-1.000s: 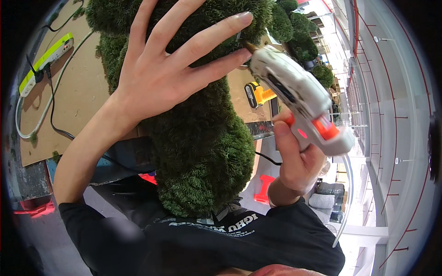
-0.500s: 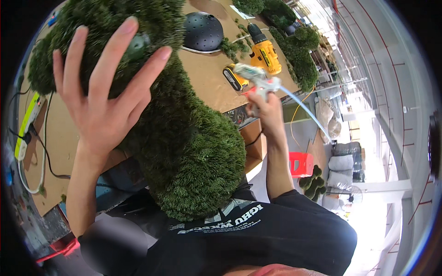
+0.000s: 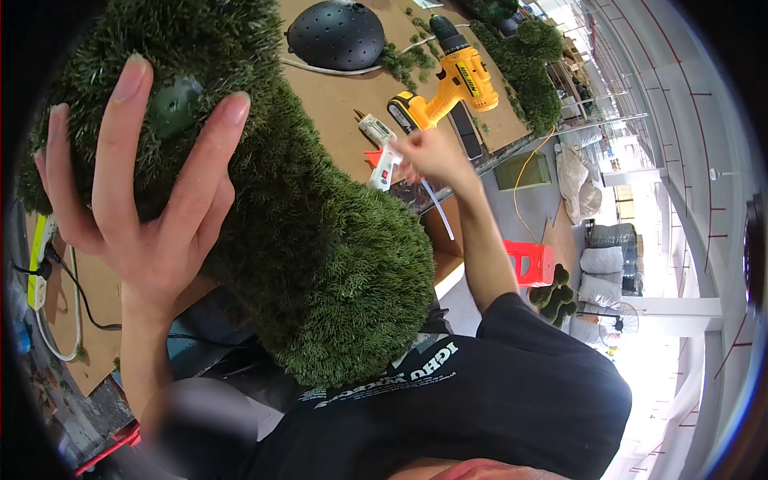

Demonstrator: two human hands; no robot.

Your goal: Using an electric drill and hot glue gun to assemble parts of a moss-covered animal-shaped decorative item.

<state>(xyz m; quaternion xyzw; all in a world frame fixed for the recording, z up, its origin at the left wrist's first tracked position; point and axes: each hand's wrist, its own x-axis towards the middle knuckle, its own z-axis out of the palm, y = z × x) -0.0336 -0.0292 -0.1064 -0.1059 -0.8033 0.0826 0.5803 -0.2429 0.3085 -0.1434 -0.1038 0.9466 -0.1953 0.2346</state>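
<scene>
My left hand [image 3: 140, 200] lies with fingers spread on a large form covered in green artificial foliage [image 3: 352, 272]. Between thumb and forefinger, a smooth, shiny green patch [image 3: 174, 108] shows through the foliage. The form's rounded lower end rests against my shirt. My right hand [image 3: 432, 156] is at the rear of a white hot glue gun [image 3: 384, 164] with a red trigger, at the table edge. Those fingers are curled but blurred, so whether they grip the gun is unclear. A pale glue stick [image 3: 438, 210] emerges below the hand.
A yellow cordless drill [image 3: 456, 88] lies beyond my right hand, beside a dark flat object [image 3: 466, 132]. Farther back sits a black perforated dome [image 3: 336, 36] near foliage scraps [image 3: 404, 64]. A power strip [image 3: 40, 260] with cords is at left; a red stool [image 3: 530, 264] stands right.
My right hand has moved down and left, bringing the glue gun from the air near the drill to the table edge. The foliage form and my left hand have shifted slightly left.
</scene>
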